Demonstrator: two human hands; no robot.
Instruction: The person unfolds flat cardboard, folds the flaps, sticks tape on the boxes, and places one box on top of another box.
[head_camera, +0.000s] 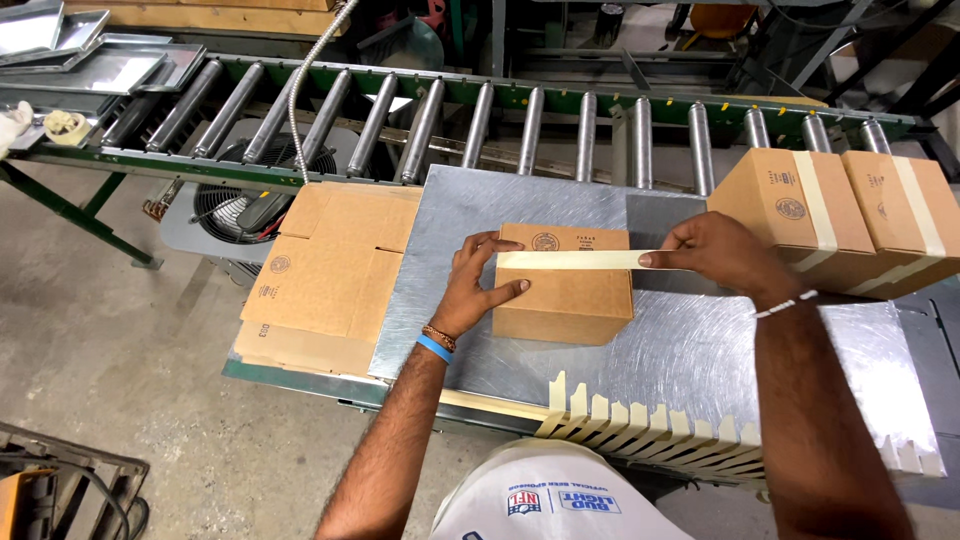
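— What's nearest the camera at this packing station?

— A row of pre-cut tape strips (640, 425) hangs off the front edge of the metal desk (700, 350), ready to pull.

— And the hands?

— The left hand (478, 285) lies spread, fingers open, pressed against the left side and top of a small cardboard box (565, 300) at the middle of the desk. The right hand (715, 250) pinches one end of a pale tape strip (575, 259), which stretches flat across the box's top, over the seam.

— So which step is this?

— By the look of it, sealing: the strip is laid along the top but its right end is not yet stuck down. The next move would call for pressing that end over the box's edge while the left hand steadies it.

— What lies beyond?

— Flattened cartons (330, 270) rest at the left; two taped boxes (840, 215) sit at the right, beside a roller conveyor (530, 130). Metal trays (90, 60) are stacked at the far left.
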